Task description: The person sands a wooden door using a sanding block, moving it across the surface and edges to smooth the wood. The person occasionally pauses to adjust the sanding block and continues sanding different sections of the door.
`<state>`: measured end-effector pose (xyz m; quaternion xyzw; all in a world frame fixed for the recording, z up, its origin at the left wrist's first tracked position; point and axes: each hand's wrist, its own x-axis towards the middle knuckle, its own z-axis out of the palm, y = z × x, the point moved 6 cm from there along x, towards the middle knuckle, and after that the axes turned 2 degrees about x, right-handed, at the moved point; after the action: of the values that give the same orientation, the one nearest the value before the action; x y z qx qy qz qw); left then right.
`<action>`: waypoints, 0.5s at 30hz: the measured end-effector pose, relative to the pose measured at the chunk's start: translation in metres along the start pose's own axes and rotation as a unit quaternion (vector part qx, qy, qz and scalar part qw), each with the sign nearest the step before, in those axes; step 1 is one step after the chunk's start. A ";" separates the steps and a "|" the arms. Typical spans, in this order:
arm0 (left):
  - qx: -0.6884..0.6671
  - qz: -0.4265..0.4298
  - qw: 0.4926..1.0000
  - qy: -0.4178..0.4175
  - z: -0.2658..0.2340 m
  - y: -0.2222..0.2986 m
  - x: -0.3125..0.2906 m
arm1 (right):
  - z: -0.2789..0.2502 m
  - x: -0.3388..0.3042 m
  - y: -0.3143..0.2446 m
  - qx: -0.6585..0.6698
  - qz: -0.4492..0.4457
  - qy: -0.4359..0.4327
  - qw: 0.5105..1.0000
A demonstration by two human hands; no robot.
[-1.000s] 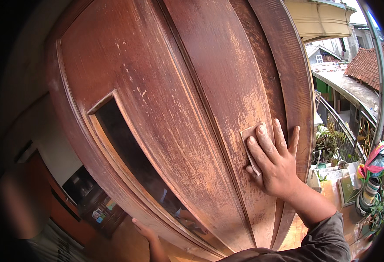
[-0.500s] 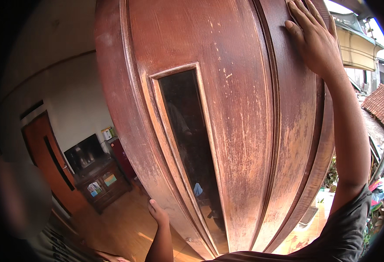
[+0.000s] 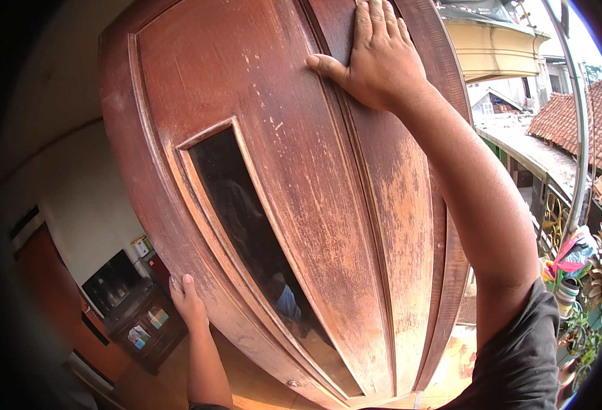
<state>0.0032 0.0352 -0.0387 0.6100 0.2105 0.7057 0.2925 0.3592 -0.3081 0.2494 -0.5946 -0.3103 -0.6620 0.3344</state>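
Observation:
A large brown wooden door [image 3: 294, 171] fills the middle of the view, with worn, pale patches in its finish and a narrow dark glass pane [image 3: 239, 195]. My right hand [image 3: 383, 58] lies flat on the upper right of the door, fingers stretched and thumb out to the left. Lower down, my left hand [image 3: 189, 301] grips the door's left edge, the thumb on the front face and the other fingers mostly hidden. A small round knob-like spot [image 3: 292, 383] shows near the bottom of the door.
Inside at the left are a dark cabinet [image 3: 152, 331] with a television [image 3: 111, 279] on it and a brown interior door [image 3: 44, 294]. Outside at the right stand potted plants [image 3: 591, 321], a metal pole [image 3: 580, 150] and tiled roofs [image 3: 567, 123].
The view has swung right, so the door sits farther left and more of the outside shows. My left hand has moved up its edge. The person at the lower left has left view.

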 end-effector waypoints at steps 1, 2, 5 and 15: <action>-0.022 0.023 0.999 -0.012 0.006 0.017 0.016 | 0.003 -0.004 0.005 0.031 -0.003 -0.008 0.999; -0.042 0.012 0.999 -0.025 0.011 0.028 0.028 | 0.007 -0.009 0.010 0.061 -0.007 -0.016 0.998; 0.004 0.074 0.997 -0.024 0.022 0.060 0.051 | 0.015 -0.030 0.010 0.055 0.001 0.022 0.998; 0.063 0.059 0.995 0.056 0.024 0.065 0.045 | -0.025 -0.228 0.016 0.131 -0.041 -0.163 0.977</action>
<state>0.0124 0.0156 0.0414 0.5980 0.2340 0.7401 0.1996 0.3730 -0.3206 0.0207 -0.6321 -0.4686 -0.5234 0.3269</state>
